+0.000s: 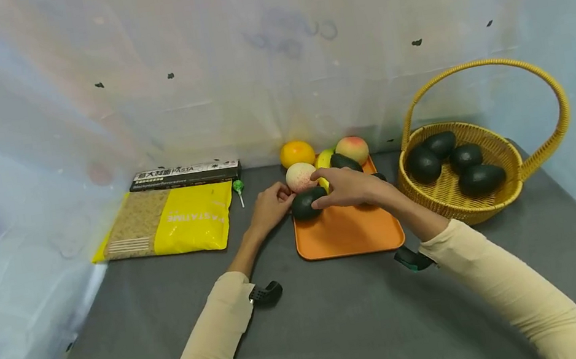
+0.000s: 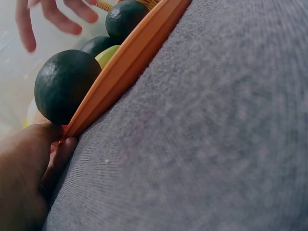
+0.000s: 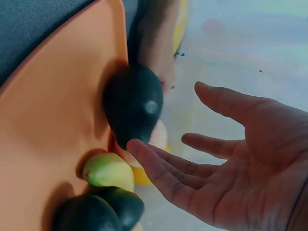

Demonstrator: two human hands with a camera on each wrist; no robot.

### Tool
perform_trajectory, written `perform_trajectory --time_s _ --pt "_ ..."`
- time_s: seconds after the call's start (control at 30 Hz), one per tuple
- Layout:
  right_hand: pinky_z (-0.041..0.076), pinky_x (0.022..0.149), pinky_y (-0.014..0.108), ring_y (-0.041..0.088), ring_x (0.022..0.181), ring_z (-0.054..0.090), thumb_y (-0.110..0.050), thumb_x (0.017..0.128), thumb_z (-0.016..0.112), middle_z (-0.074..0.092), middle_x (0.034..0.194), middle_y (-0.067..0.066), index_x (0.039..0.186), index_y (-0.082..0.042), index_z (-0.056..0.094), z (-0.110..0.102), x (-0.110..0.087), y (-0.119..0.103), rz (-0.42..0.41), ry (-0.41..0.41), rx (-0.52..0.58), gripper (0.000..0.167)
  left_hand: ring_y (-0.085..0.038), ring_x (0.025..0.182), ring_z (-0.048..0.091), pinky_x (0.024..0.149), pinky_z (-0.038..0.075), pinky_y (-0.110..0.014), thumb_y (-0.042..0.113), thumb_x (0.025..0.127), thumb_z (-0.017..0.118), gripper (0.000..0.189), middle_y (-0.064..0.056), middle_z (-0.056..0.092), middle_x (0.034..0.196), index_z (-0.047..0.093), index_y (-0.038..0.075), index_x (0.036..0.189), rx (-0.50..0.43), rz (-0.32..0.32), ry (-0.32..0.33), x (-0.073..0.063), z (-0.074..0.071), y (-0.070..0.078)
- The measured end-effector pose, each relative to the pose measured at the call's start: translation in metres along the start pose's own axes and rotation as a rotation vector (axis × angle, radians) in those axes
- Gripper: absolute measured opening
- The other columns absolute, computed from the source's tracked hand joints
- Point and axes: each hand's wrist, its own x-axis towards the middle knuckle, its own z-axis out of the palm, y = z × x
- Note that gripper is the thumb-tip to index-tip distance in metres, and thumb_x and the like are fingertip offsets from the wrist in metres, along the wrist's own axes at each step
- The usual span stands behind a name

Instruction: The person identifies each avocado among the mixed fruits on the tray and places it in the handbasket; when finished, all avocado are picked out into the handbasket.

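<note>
My left hand [image 1: 271, 207] is at the left edge of the orange tray [image 1: 349, 235]; in the left wrist view its thumb and a finger pinch the tray's rim [image 2: 103, 89]. A dark green avocado [image 1: 305, 205] lies on the tray right beside that hand. Over the tray hovers my right hand [image 1: 346, 186], its fingers spread and holding nothing. In the right wrist view one fingertip overlaps the narrow end of the avocado [image 3: 134, 103]. Behind it on the tray are a pale pink-speckled peach [image 1: 300, 176], a yellow-green banana [image 3: 110, 171] and more avocados [image 1: 344, 162], partly hidden.
A wicker basket [image 1: 439, 203] with a tall handle, holding several avocados, stands right of the tray. An orange [image 1: 296, 153] and a peach [image 1: 353, 150] are at the back. Leftward lie a yellow pasta bag [image 1: 196, 218], a black pasta box [image 1: 184, 176] and a green lollipop [image 1: 238, 185].
</note>
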Motion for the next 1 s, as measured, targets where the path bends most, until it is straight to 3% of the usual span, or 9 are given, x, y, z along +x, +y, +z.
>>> perform_trajectory --time_s 0.1,0.3,0.37,0.43,0.53,0.57,0.67,0.83,1.0 --pt "0.048 0.111 0.053 0.037 0.134 0.059 -0.038 0.102 0.066 0.046 0.161 0.020 0.164 -0.007 0.026 0.003 0.010 0.000 0.026 -0.014 0.029 0.080 -0.023 0.076 0.075 0.076 0.061 -0.039 0.023 0.100 0.070 0.021 -0.014 0.078 0.091 0.070 0.004 0.106 -0.015 0.008 0.015 0.002 0.001 0.001" --pt "0.056 0.096 0.045 0.035 0.108 0.071 -0.040 0.104 0.063 0.059 0.147 0.019 0.166 -0.007 0.017 0.007 0.020 0.001 0.095 -0.068 0.071 0.084 -0.023 0.075 0.075 0.075 0.061 -0.037 0.024 0.100 0.070 0.021 -0.014 0.078 0.091 0.070 0.004 0.106 -0.022 0.008 0.013 0.003 0.001 0.000" --pt "0.057 0.092 0.044 0.035 0.101 0.072 -0.041 0.105 0.062 0.066 0.132 0.020 0.166 -0.006 0.018 0.010 0.023 0.004 0.111 -0.079 0.092 0.083 -0.022 0.074 0.074 0.075 0.061 -0.037 0.024 0.100 0.070 0.021 -0.014 0.077 0.091 0.070 0.004 0.106 -0.018 0.009 0.010 0.002 0.001 0.000" --pt "0.056 0.089 0.046 0.031 0.086 0.070 -0.043 0.105 0.061 0.070 0.106 0.016 0.165 -0.005 0.020 0.013 0.026 0.007 0.121 -0.085 0.110 0.082 -0.021 0.073 0.074 0.075 0.060 -0.036 0.024 0.100 0.070 0.020 -0.013 0.077 0.090 0.070 0.004 0.106 -0.014 0.008 0.005 0.001 0.001 0.000" --pt "0.053 0.080 0.044 0.022 0.064 0.057 -0.046 0.104 0.060 0.057 0.075 0.007 0.162 -0.003 0.028 0.018 0.031 0.009 0.137 -0.088 0.123 0.078 -0.019 0.070 0.074 0.072 0.061 -0.033 0.023 0.100 0.069 0.020 -0.014 0.077 0.089 0.070 0.004 0.105 -0.025 0.007 0.000 0.001 0.001 0.000" --pt "0.052 0.076 0.042 0.019 0.060 0.052 -0.047 0.104 0.060 0.052 0.071 0.004 0.160 -0.003 0.031 0.020 0.032 0.009 0.137 -0.086 0.122 0.077 -0.018 0.069 0.074 0.071 0.061 -0.032 0.022 0.099 0.070 0.020 -0.014 0.077 0.089 0.070 0.004 0.106 -0.033 0.008 -0.001 0.001 0.001 0.000" --pt "0.048 0.072 0.036 0.018 0.065 0.052 -0.049 0.102 0.063 0.053 0.080 0.004 0.156 -0.001 0.035 0.023 0.035 0.008 0.124 -0.075 0.095 0.077 -0.016 0.068 0.074 0.067 0.060 -0.029 0.022 0.099 0.070 0.019 -0.014 0.077 0.088 0.070 0.004 0.105 -0.053 0.009 0.004 0.001 0.001 0.000" --pt "0.047 0.078 0.032 0.026 0.092 0.061 -0.050 0.097 0.070 0.059 0.113 0.016 0.152 0.002 0.033 0.030 0.037 0.007 0.080 -0.058 0.062 0.084 -0.016 0.068 0.074 0.066 0.059 -0.026 0.023 0.098 0.071 0.019 -0.013 0.078 0.089 0.070 0.005 0.105 -0.053 0.009 0.002 -0.001 0.002 0.000" --pt "0.045 0.085 0.034 0.029 0.100 0.059 -0.045 0.102 0.064 0.055 0.118 0.019 0.146 0.006 0.032 0.036 0.040 0.006 0.025 -0.039 0.130 0.074 -0.020 0.074 0.074 0.071 0.057 -0.029 0.027 0.097 0.073 0.023 -0.013 0.077 0.091 0.070 0.006 0.104 -0.036 0.016 0.011 -0.002 0.000 0.001"
